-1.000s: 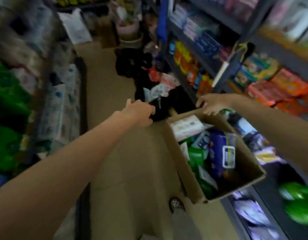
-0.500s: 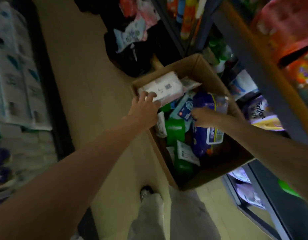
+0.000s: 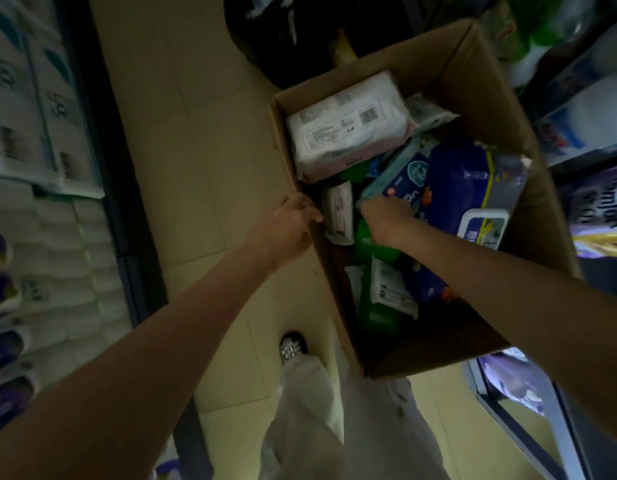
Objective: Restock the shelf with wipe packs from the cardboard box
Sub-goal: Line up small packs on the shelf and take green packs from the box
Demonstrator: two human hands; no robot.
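Observation:
An open cardboard box (image 3: 480,81) stands on the floor by the right-hand shelves, full of wipe packs. A large white pack (image 3: 348,126) lies at its far end and a big dark blue pack (image 3: 473,188) on the right. A light-blue pack (image 3: 400,171) sits between them, with green packs (image 3: 373,247) and small white packs (image 3: 340,216) below. My left hand (image 3: 293,223) holds the box's left rim, fingers curled over the edge. My right hand (image 3: 386,220) is inside the box, fingers curled onto the near edge of the light-blue pack.
Shelves with packaged goods (image 3: 584,119) run along the right, partly behind the box. Stacked tissue packs (image 3: 40,133) fill the left shelf. Black bags (image 3: 300,36) lie on the tiled floor beyond the box. My leg and shoe (image 3: 293,348) stand beside the box's near corner.
The view has dropped closer over the box. My left hand slid from the white pack back to the left rim. My right hand shifted left to the light-blue pack's edge.

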